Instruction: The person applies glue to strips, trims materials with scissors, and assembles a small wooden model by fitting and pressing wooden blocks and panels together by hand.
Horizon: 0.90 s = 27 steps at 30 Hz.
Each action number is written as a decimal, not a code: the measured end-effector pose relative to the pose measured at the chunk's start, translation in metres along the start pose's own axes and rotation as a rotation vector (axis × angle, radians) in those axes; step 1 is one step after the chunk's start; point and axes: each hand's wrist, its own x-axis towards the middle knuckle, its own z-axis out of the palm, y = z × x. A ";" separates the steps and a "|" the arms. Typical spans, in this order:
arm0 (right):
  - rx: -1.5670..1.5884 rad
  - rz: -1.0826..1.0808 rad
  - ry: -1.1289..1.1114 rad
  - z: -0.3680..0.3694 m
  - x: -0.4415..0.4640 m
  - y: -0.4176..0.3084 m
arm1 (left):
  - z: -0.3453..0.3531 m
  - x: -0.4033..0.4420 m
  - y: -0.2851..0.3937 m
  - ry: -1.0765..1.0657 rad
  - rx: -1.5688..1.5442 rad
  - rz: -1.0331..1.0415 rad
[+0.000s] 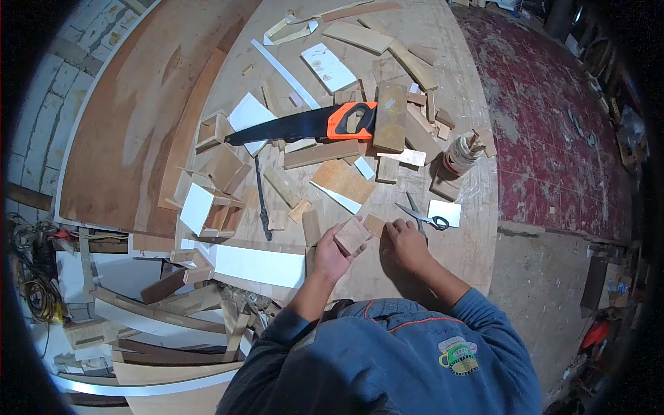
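Observation:
My left hand [329,260] is closed around a small, flat wooden block [353,236], its broad face turned up. Beside it, my right hand [408,243] is low over the table with bent fingers. Its fingertips meet the right edge of a thin, small wood piece [374,225] and appear to pinch it; the thumb is mostly hidden. Just beyond the right hand lie open scissors [420,216] with dark handles. A white square piece [445,213] is next to them.
A handsaw [304,127] with an orange handle lies across offcuts, partly under a wood board [391,117]. A jar [461,155] with sticks stands on a block at right. Small wooden boxes [218,214] and a long white strip [259,265] are on the left.

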 end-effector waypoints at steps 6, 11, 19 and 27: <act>0.053 0.037 0.032 0.009 0.002 0.002 | -0.005 -0.002 0.002 -0.064 -0.080 0.032; 0.071 -0.012 0.138 0.001 0.005 0.000 | -0.002 -0.008 0.001 -0.117 -0.267 0.044; 0.152 0.167 0.134 -0.001 0.006 0.035 | -0.019 -0.008 -0.012 -0.039 -0.200 0.072; 0.219 0.178 0.091 -0.022 -0.003 0.033 | -0.048 0.002 -0.050 0.112 0.209 -0.039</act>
